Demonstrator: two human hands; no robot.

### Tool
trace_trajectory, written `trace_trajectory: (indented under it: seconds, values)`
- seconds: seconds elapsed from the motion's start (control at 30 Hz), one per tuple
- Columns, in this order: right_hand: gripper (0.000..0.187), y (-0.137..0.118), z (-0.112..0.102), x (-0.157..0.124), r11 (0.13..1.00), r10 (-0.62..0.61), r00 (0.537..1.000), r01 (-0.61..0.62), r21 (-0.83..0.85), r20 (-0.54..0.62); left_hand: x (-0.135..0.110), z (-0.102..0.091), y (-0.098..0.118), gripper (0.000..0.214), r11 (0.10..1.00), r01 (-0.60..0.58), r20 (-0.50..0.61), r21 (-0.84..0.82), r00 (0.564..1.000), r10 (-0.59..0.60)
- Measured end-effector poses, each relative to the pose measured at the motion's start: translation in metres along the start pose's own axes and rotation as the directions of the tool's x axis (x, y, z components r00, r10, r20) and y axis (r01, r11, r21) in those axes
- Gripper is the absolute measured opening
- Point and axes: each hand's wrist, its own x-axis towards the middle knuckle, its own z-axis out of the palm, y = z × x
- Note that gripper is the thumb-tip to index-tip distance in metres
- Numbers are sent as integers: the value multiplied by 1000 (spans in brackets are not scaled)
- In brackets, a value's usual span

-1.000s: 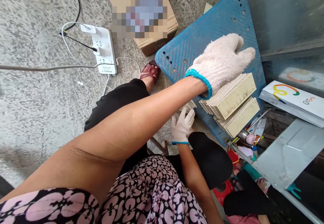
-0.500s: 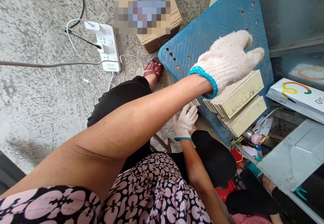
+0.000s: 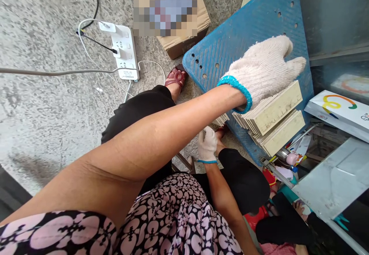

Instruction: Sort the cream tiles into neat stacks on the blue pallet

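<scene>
My left hand (image 3: 265,68), in a white knit glove with a blue cuff, lies over the top of a stack of thin cream boards (image 3: 273,112). Its fingers reach past the stack's far edge. The stack leans on a tilted blue ribbed panel (image 3: 230,43) with holes along its rim. My right hand (image 3: 206,144), also gloved, sits lower, just below the near ends of the boards (image 3: 222,119). Its fingers are curled in and I see nothing clearly in them.
A white power strip (image 3: 123,53) with cables lies on the concrete floor, and a cardboard box (image 3: 184,35) sits behind it. A white printed box (image 3: 337,110) and a grey metal sheet (image 3: 331,178) are at the right. My knees and sandalled foot (image 3: 175,77) are below the panel.
My right hand has drawn back from the near ends of the boards and curled its fingers. My left hand stays on the stack, and the view has shifted slightly.
</scene>
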Motion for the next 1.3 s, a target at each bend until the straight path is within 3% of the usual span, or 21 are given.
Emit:
trace_trajectory:
  seconds: [0.1, 0.23, 0.37, 0.47, 0.63, 0.7, 0.8, 0.93, 1.1, 1.2, 1.3]
  values:
    - [34, 9, 4, 1, 993, 12, 999, -17, 115, 46, -1, -5, 4, 28, 1000, 12, 22, 4, 1000, -12]
    - [36, 14, 3, 5, 984, 57, 990, -77, 159, 132, -2, -10, 9, 28, 988, 127, 92, 89, 986, -136]
    - [38, 10, -13, 20, 976, 144, 970, -172, 134, 196, -1, -9, 4, 28, 997, 42, 83, 64, 995, -47]
    - [36, 10, -45, 35, 963, 156, 967, -195, 185, 202, -1, -8, 1, 28, 993, 13, 126, 120, 992, -28]
    - [33, 23, -127, 61, 893, 70, 961, -180, 413, 269, -7, -11, 5, 35, 964, 21, 321, 266, 941, -109]
    - [32, 31, -160, 72, 857, 90, 971, -189, 479, 222, -8, -10, 3, 38, 941, 28, 344, 338, 927, -151]
    - [37, 41, -199, 87, 792, 134, 981, -191, 580, 141, -10, -1, -7, 49, 893, -74, 379, 443, 918, -112]
    - [41, 45, -232, 102, 744, 241, 970, -184, 643, -2, -9, 15, -23, 86, 836, -156, 440, 526, 891, -110]
    - [39, 40, -241, 109, 688, 362, 920, -158, 708, -146, -13, 36, -25, 131, 782, -194, 465, 593, 875, -135]
    - [35, 41, -237, 111, 599, 408, 908, -187, 778, -95, -20, 52, -22, 140, 755, -175, 450, 632, 876, -173]
    - [34, 47, -236, 117, 564, 379, 923, -170, 808, -71, -28, 71, -24, 139, 726, -132, 408, 675, 886, -218]
